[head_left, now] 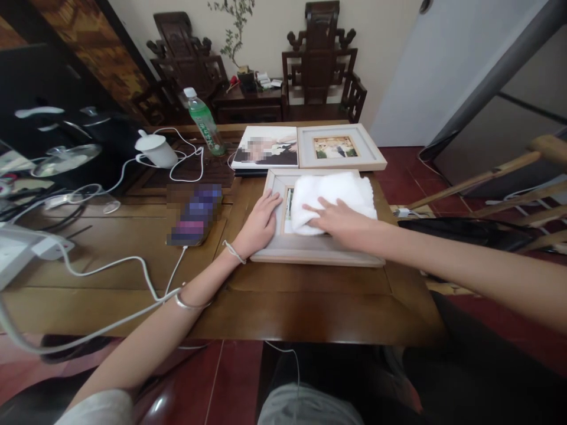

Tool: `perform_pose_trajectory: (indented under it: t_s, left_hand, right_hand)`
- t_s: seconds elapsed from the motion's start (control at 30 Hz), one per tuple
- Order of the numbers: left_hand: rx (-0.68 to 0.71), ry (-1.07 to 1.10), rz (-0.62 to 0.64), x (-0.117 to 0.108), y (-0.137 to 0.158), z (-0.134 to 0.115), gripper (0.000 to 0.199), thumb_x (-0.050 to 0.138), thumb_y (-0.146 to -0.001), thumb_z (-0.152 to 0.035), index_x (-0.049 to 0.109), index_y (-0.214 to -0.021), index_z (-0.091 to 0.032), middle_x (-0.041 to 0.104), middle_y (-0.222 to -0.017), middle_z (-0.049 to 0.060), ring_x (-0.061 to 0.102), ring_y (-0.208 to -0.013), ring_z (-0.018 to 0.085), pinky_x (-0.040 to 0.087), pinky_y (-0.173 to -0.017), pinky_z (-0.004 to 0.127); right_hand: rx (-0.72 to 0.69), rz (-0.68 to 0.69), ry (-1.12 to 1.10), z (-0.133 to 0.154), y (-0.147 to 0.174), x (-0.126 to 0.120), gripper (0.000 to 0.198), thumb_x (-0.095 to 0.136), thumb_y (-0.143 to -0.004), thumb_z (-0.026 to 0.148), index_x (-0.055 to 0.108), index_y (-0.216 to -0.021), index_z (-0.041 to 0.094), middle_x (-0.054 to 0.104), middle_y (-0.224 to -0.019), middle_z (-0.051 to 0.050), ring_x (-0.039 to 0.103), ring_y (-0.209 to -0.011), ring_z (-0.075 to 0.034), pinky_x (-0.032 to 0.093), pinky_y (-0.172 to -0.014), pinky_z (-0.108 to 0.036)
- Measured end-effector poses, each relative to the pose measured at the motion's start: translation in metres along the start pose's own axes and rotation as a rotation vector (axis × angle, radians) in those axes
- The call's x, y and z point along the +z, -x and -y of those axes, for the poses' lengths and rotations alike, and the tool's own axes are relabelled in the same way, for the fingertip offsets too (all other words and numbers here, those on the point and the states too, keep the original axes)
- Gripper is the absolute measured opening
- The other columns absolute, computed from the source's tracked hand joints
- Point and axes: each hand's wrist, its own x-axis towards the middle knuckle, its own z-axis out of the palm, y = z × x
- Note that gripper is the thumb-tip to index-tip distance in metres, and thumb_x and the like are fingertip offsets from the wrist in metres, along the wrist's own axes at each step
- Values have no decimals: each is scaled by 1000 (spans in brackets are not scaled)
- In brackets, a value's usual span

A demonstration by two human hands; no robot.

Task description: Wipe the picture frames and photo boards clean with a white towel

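A light wooden picture frame (316, 258) lies flat near the right end of the table, with a pale mat around its picture. My left hand (260, 219) rests on the frame's left side, fingers stretched out flat over the rim. On top of the picture, my right hand (339, 221) holds a folded white cloth (349, 189) against the surface. The cloth and hand hide most of the picture; only a strip at its left shows. Just behind lie a second framed photo (335, 147) and a white-edged photo panel (268, 146), side by side.
Left of the frame lies a phone (195, 215) with a white cable (175, 271). Farther back stand a green-labelled bottle (204, 123) and a white lidded cup (156, 149). A power strip (18, 254) and more cables occupy the left. Dark wooden chairs (321, 65) stand beyond.
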Motion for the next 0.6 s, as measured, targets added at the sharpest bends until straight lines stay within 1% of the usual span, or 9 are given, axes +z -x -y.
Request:
perform_pose_trajectory:
  t_s: [0.07,0.13,0.2,0.27,0.37,0.47,0.6]
  left_hand:
    - [0,3,1,0,0,0,44,36,-92,-17,53,-131,-10,50,-144,15,31,-144,26,28,-118,52]
    - [-5,14,5,0,-1,-2,43,35,-92,-19,53,-131,-9,50,-144,15,31,-144,27,27,-118,51]
    - [-25,43,-2,-2,-1,-5,43,34,-95,-23,53,-131,-12,52,-143,13,32,-143,26,26,-118,51]
    - [-67,96,-35,-3,-1,-9,43,31,-98,-30,53,-133,-15,52,-142,11,34,-142,24,26,-118,49]
    - [-130,177,-79,-5,0,-15,51,24,-102,-41,48,-138,-14,49,-146,12,35,-142,23,26,-118,45]
    - [-145,214,-93,-6,0,-16,59,18,-102,-49,43,-143,-14,43,-150,13,34,-142,23,25,-119,43]
    - [-121,218,-87,-5,0,-14,66,18,-100,-56,39,-145,-13,33,-155,14,29,-145,22,21,-120,42]
  right_hand:
    - [-36,31,-112,19,19,-7,73,40,-69,-15,60,-129,23,33,-155,-8,32,-139,-39,43,-98,-60]
    - [-82,50,-210,37,35,-16,70,40,-70,-13,60,-127,22,40,-152,-9,42,-134,-35,46,-97,-52]
    - [-132,50,-256,50,43,-22,64,42,-70,-12,62,-121,20,46,-148,-11,50,-127,-32,48,-94,-46]
    - [-166,36,-243,58,42,-24,59,43,-71,-11,63,-118,19,45,-148,-12,48,-128,-33,48,-93,-47]
    - [-172,3,-161,60,27,-20,57,45,-75,-9,63,-121,18,40,-152,-12,38,-136,-38,45,-95,-55]
    - [-152,-23,-71,51,0,-15,52,47,-78,-7,64,-121,18,35,-154,-12,29,-140,-40,38,-101,-61]
    - [-37,-7,54,34,-40,-14,43,48,-84,-1,66,-120,16,29,-157,-11,21,-143,-40,32,-106,-62]
